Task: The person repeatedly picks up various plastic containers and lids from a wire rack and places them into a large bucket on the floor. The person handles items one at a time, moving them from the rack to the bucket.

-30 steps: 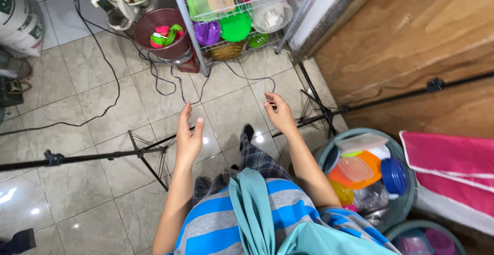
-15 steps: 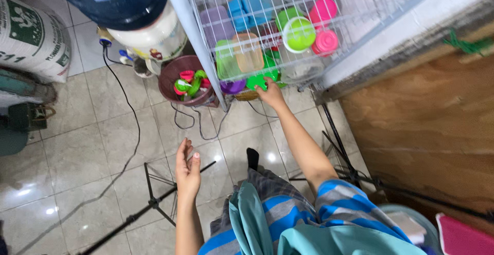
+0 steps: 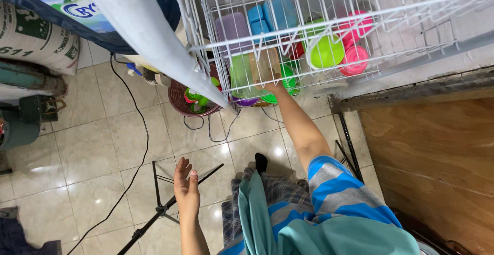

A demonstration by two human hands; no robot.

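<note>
My right hand (image 3: 271,86) reaches up into the lower shelf of a white wire rack (image 3: 206,49). Its fingers rest among green plastic lids (image 3: 286,82) and a tan container (image 3: 261,62); the wires hide how it grips. On the same rack sit a lime bowl (image 3: 325,52), pink cups (image 3: 355,59), blue boxes (image 3: 280,13) and a lilac box (image 3: 234,29). My left hand (image 3: 186,185) hovers over the tiled floor, empty, palm flat and fingers apart. A teal cloth (image 3: 257,219) hangs over my shoulder.
A maroon basket (image 3: 179,98) with green and red items stands on the floor under the rack. A black stand's legs (image 3: 160,211) and a black cable (image 3: 140,147) cross the tiles. A printed sack (image 3: 31,41) and a water jug (image 3: 77,5) are at left, a wooden panel (image 3: 427,157) at right.
My view has moved closer to the rack. My right hand has gone deeper into the lower shelf among the green pieces. The left hand stays low and open.
</note>
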